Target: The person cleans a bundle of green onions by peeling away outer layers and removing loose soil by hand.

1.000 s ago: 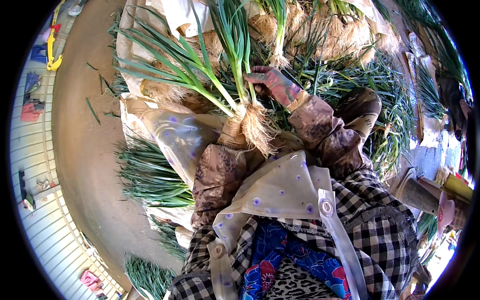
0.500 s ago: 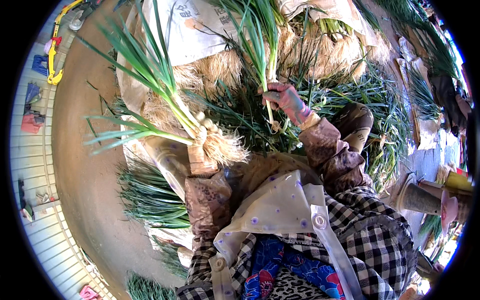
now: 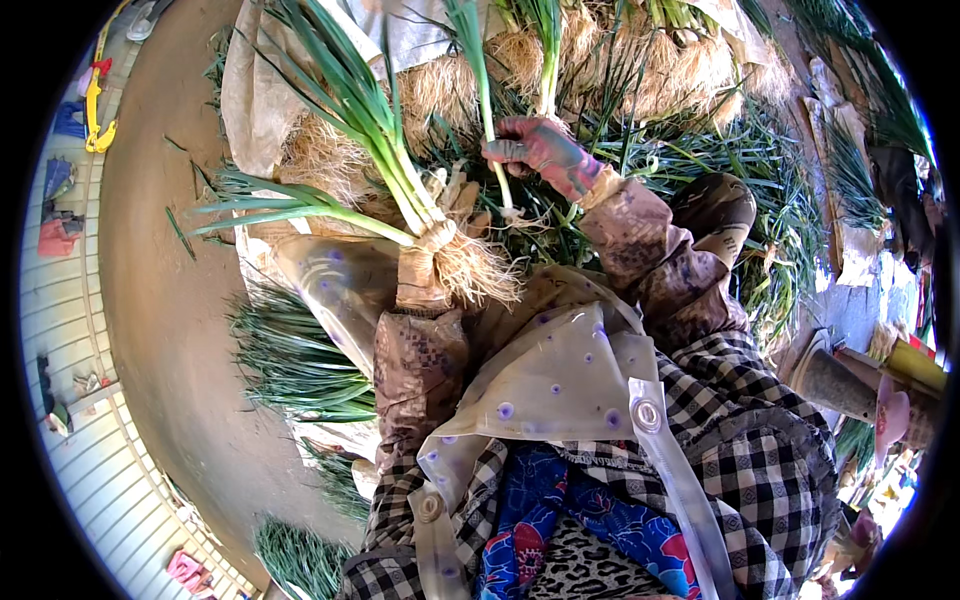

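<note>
My left hand (image 3: 456, 200), in a tan glove and partly hidden, is closed around a bunch of green onions (image 3: 402, 185). Their leaves fan up and to the left, and pale roots hang over my wrist. My right hand (image 3: 545, 155), in a stained pink and grey-green glove, pinches a single green onion (image 3: 486, 98) near its lower white end. That onion stands almost upright, its small root tuft beside the bunch. Just beyond the right hand is another green stalk (image 3: 550, 60); whether the hand touches it I cannot tell.
Rooted green onions (image 3: 690, 70) lie piled ahead, partly under pale sacks (image 3: 265, 90). Loose leaves (image 3: 700, 150) spread across the ground to the right. More green bundles (image 3: 300, 365) lie at the left. A grey bucket-like container (image 3: 832, 380) is at the right.
My right hand has moved left with the single onion, closer to the bunch. The left hand with the bunch has shifted slightly right and up.
</note>
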A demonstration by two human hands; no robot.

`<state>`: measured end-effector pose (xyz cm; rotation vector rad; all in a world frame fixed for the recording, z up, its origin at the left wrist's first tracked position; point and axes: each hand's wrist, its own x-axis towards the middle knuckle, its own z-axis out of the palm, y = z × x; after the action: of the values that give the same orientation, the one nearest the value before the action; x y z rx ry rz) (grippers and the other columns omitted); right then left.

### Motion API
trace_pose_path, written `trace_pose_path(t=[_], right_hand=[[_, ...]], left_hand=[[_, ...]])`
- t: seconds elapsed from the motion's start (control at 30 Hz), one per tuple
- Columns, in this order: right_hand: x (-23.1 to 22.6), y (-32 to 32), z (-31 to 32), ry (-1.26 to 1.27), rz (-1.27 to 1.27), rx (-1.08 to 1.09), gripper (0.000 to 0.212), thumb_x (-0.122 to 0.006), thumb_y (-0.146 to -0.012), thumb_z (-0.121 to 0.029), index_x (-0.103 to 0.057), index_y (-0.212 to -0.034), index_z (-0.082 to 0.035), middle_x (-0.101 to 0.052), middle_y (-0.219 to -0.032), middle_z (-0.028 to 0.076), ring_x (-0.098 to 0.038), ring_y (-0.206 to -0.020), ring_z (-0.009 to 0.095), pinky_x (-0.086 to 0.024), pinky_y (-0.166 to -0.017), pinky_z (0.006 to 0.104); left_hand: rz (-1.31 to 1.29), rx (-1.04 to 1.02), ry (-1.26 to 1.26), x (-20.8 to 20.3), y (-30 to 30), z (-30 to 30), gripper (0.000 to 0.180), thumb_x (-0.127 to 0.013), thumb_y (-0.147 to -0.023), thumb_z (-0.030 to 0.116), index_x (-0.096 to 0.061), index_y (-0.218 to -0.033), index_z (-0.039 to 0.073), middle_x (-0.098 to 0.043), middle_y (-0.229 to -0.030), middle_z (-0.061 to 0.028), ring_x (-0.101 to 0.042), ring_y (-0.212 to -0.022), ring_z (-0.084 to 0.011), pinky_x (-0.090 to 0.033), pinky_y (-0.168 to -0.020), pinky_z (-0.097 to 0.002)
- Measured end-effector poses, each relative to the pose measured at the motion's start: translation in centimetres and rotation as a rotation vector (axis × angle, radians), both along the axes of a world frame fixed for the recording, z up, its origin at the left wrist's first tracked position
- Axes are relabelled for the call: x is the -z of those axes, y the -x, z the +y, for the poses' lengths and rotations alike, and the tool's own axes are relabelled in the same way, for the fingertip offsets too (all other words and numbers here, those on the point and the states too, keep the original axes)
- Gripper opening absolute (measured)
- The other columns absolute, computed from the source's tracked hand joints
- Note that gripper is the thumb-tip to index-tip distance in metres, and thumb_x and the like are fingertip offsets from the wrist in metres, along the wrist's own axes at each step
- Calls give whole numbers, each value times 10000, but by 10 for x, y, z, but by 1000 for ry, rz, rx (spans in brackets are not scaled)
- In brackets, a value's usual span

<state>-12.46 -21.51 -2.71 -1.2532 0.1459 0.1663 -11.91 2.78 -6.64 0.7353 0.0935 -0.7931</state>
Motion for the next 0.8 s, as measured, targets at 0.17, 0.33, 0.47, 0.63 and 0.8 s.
trace_pose_path(t=[0.17, 0.33, 0.47, 0.63, 0.8], right_hand=[[19, -4, 19, 460, -146, 18, 267, -666, -745, -174, -558, -878, 31, -499, -608, 29, -453, -487, 82, -378, -441, 230], [42, -8, 56, -247, -2, 60, 126, -474, -838, -111, -510, -897, -5, -413, -575, -18, -447, -485, 86, -419, -487, 237], [23, -1, 38, 203, -119, 89, 125, -452, -839, -116, -487, -856, 3, -432, -763, 61, -480, -620, 176, -477, -688, 395], [19, -1, 34, -342, 331, 42, 64, -494, -811, -90, -500, -786, -32, -451, -656, 56, -481, -548, 170, -458, -567, 322], [23, 5, 42, 42, 46, 106, 132, -572, -793, -123, -549, -774, 6, -532, -610, 61, -523, -504, 140, -395, -465, 252]], left_hand=[[92, 24, -78, 22, 8, -22, 167, -582, -745, 11, -535, -906, 15, -560, -740, -60, -569, -615, -171, -509, -528, -281], [39, 38, -226, 39, 10, -2, 159, -589, -764, 100, -537, -907, 54, -556, -723, -25, -561, -568, -151, -490, -477, -274], [76, 105, -240, 25, 12, -19, 203, -612, -752, 107, -533, -936, 71, -570, -769, -25, -580, -638, -171, -510, -546, -309], [58, 136, 94, 23, 18, -40, 390, -635, -733, 113, -476, -1075, 15, -572, -981, -118, -579, -867, -228, -521, -700, -346], [209, 175, 121, 5, 23, -36, 260, -603, -785, 133, -476, -999, 56, -539, -762, -59, -541, -709, -208, -506, -660, -365]])
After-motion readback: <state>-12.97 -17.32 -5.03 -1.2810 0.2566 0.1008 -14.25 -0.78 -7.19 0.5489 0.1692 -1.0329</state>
